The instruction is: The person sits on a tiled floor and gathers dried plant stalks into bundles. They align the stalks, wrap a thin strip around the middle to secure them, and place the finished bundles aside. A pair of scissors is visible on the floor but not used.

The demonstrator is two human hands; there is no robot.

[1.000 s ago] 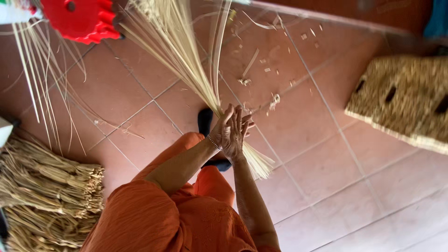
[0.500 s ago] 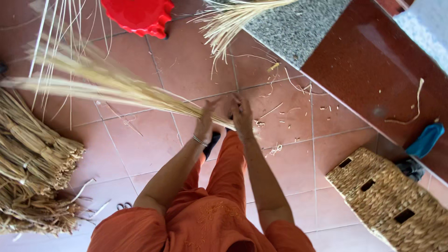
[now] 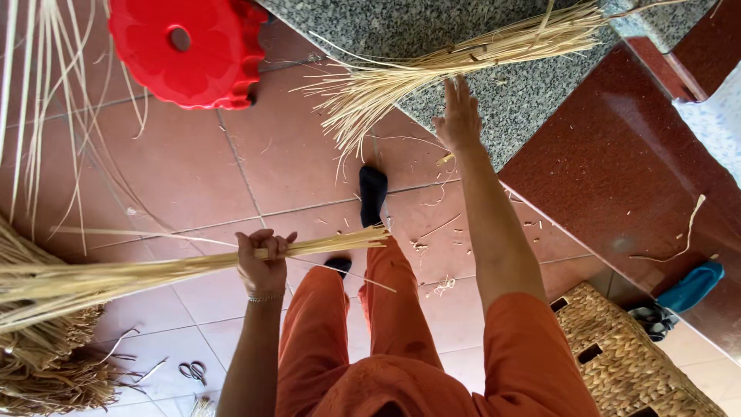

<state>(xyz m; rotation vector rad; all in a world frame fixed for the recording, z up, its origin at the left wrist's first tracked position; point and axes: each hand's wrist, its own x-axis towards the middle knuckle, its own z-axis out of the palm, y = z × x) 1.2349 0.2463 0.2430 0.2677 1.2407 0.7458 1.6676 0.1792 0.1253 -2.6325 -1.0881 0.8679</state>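
While left hand (image 3: pixel 262 262) grips long pale straw bundle (image 3: pixel 154 270), fingers clamped round stalks, bundle runs level across terracotta tile floor (image 3: pixel 193 170), tips ending near orange trouser leg (image 3: pixel 386 309). Right hand (image 3: pixel 457 116) reaches up, fingers together and extended, just under second fanned straw bundle (image 3: pixel 463 66) lying on speckled grey granite slab (image 3: pixel 502 100). One red plastic stool (image 3: pixel 185 46) upper left. One woven rattan basket (image 3: pixel 625 363) lower right. Small scissors (image 3: pixel 193 371) on floor beside dry straw heap (image 3: pixel 46 355). Loose straw scraps scattered.
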